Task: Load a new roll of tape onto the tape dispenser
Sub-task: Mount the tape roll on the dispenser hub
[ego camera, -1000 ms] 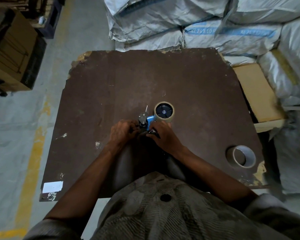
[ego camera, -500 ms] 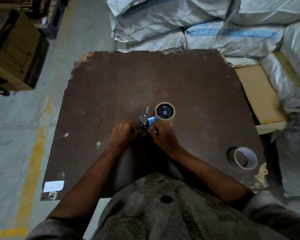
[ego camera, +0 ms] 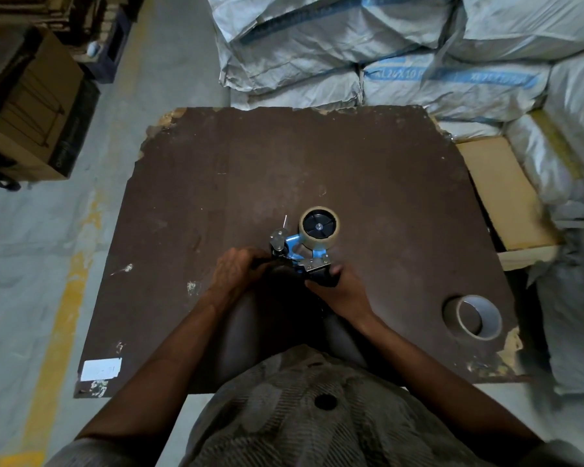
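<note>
Blue tape dispenser (ego camera: 295,251) held low over the middle of the brown surface (ego camera: 368,170), a roll of tan tape (ego camera: 319,228) seated on its black hub at the far end. Metal cutter and roller assembly (ego camera: 279,242) to the left of the roll, a thin wire-like piece sticking up beside it. Left hand (ego camera: 238,269) curled against the dispenser's left side at the roller end, fingers bent in and seemingly pinching there; exact contact hidden in shadow. Right hand (ego camera: 339,289) wrapped round the dark handle (ego camera: 324,276) at the near end, thumb and fingers closed on it. Second tape roll (ego camera: 474,317), pale with a wide open core, lying flat near the right front corner of the surface, well apart from both hands. White label (ego camera: 101,369) stuck at the left front corner. Chipped edges along the surface at the far left and near right. Stacked white sacks (ego camera: 402,55) behind the surface, a cardboard box (ego camera: 31,106) on the floor to the left, a flat tan board (ego camera: 506,193) just beside the right edge.
</note>
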`<act>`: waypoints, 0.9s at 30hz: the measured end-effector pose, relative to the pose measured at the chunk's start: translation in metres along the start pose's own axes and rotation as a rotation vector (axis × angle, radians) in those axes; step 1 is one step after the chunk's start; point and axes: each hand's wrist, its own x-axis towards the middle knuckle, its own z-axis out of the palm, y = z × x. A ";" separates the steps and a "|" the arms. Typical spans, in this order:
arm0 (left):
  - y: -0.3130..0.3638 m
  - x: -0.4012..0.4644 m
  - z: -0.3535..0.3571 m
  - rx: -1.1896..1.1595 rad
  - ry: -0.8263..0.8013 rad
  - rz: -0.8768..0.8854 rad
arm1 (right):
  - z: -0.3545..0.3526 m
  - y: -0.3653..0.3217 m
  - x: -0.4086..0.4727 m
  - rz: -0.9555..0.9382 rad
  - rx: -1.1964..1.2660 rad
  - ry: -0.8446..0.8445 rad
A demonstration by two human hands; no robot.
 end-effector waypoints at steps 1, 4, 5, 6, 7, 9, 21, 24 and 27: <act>0.000 0.001 0.000 -0.012 -0.020 0.013 | -0.001 -0.002 0.001 0.081 0.066 -0.100; -0.002 0.002 -0.002 -0.019 -0.057 0.028 | -0.002 -0.010 0.003 0.294 0.345 -0.332; -0.004 0.003 -0.001 -0.011 -0.055 0.035 | -0.003 -0.015 0.003 0.388 0.479 -0.444; -0.005 0.002 -0.002 0.006 -0.052 0.044 | -0.005 -0.020 0.003 0.457 0.579 -0.550; -0.006 0.001 -0.004 0.021 -0.053 0.062 | -0.008 -0.026 0.002 0.492 0.631 -0.629; -0.006 0.000 -0.006 -0.011 -0.084 0.107 | -0.011 -0.035 0.002 0.517 0.703 -0.696; 0.010 -0.001 -0.064 -0.600 -0.279 -0.014 | -0.063 -0.067 -0.012 0.679 1.034 -0.827; 0.008 -0.003 -0.072 -0.625 -0.322 0.005 | -0.069 -0.066 -0.023 0.678 1.043 -0.836; 0.012 -0.006 -0.073 -0.651 -0.311 0.018 | -0.072 -0.067 -0.030 0.675 1.067 -0.843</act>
